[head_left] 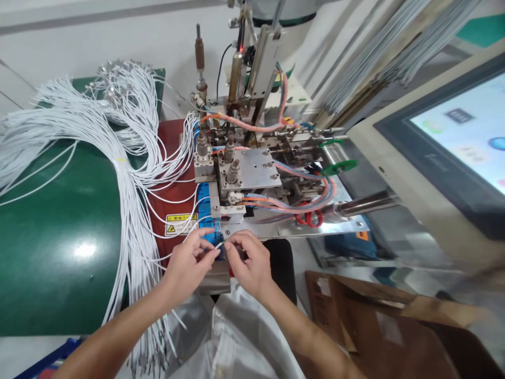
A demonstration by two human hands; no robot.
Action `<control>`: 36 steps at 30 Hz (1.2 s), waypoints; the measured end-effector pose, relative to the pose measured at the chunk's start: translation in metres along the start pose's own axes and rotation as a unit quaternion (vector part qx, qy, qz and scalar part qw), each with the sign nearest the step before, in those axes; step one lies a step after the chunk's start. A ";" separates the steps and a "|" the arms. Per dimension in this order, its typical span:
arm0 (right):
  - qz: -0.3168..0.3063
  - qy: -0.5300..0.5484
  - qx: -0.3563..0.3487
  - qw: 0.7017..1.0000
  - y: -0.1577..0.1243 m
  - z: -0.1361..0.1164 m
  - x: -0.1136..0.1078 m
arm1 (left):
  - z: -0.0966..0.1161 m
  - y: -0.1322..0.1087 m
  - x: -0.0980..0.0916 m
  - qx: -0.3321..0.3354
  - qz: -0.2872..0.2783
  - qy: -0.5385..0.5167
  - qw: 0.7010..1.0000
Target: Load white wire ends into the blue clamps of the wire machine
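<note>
While the left hand (187, 267) is pinching a white wire (219, 246) between thumb and finger, the wire's short end is sticking out toward the right hand (252, 264). The wire is slanting up and to the right, in the gap between the hands. The right thumb and finger are curling close to its tip, but I cannot tell if they are gripping it. The left hand is nearer, since it is touching. A blue strip (204, 208) is sitting just past the fingers.

Yellow-and-white warning label (181, 223) with a triangle sign, on a dark red surface (172, 131), lettering too blurred to read, illegible mark on the monitor frame (414, 152)
</note>
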State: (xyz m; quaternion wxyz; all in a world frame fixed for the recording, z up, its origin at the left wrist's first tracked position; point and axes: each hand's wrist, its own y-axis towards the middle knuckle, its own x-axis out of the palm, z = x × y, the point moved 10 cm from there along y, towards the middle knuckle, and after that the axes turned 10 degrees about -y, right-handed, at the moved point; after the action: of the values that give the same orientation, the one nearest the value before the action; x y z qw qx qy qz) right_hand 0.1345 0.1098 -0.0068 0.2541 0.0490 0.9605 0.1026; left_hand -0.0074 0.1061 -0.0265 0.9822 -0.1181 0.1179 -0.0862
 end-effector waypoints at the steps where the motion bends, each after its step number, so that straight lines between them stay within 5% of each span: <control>1: -0.003 0.000 0.024 1.000 0.000 0.008 0.003 | 0.004 0.002 -0.002 0.017 -0.012 0.053 0.998; 6: -0.042 0.020 0.125 0.991 -0.003 0.044 0.022 | 0.020 0.007 -0.005 0.121 -0.042 0.259 0.957; 15: -0.120 -0.008 0.175 0.977 -0.003 0.060 0.038 | 0.012 0.016 -0.003 0.105 -0.032 0.340 0.934; 18: -0.141 -0.023 0.139 0.980 0.002 0.057 0.039 | 0.012 0.017 -0.001 0.112 -0.035 0.350 0.929; 26: -0.096 -0.157 -0.019 0.983 0.011 0.030 0.039 | 0.013 0.014 0.003 0.128 -0.039 0.371 0.919; 31: -0.068 -0.086 0.049 0.993 0.003 0.045 0.044 | 0.011 0.011 0.006 0.126 -0.044 0.392 0.910; 36: -0.062 -0.074 0.101 0.990 0.002 0.057 0.039 | 0.019 0.001 0.014 0.169 -0.065 0.486 0.855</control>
State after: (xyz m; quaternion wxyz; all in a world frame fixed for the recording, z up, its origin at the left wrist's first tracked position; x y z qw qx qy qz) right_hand 0.1290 0.1268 -0.0735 0.3239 0.0224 0.9457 -0.0144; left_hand 0.0112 0.1083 -0.0119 0.7966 0.0989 0.5563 -0.2150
